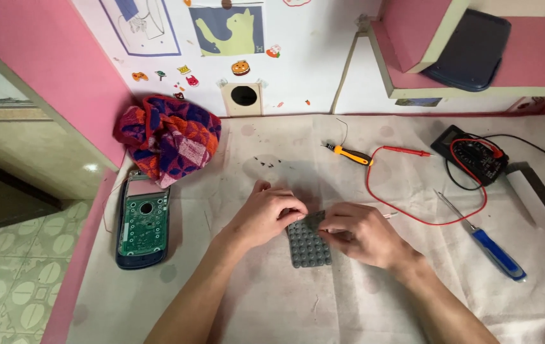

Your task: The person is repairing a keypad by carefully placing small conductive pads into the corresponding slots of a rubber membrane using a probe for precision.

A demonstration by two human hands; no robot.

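Head view, from the lower edge upward. Two bare forearms enter from the bottom of the frame and meet at centre over a white cloth-covered table (pixel 272 306). The left hand (pixel 266 216) and the right hand (pixel 362 234) both close their fingertips on the upper end of a grey rectangular rubber keypad mat studded with round domes (pixel 307 245), which lies flat on the cloth just below centre; each grip is a narrow pinch on the mat's top edge. The step in hand appears to be handling or peeling this mat at its upper edge; a further move would call for a light, even pull, as the mat looks thin and pliable.

Left of centre lies an opened dark blue device shell exposing a green circuit board (pixel 143 223), near the table's left edge and well apart from the hands. To the right lie a blue-handled screwdriver (pixel 492 250) and a looping red test lead (pixel 413 191), the lead running just beside the right hand. Farther up sit an orange-and-black probe (pixel 349 153), a black multimeter (pixel 473 156) at upper right, and a crumpled red, orange and purple checked cloth (pixel 170 137) at upper left. Open cloth shows below the mat and between the hands and the probe.
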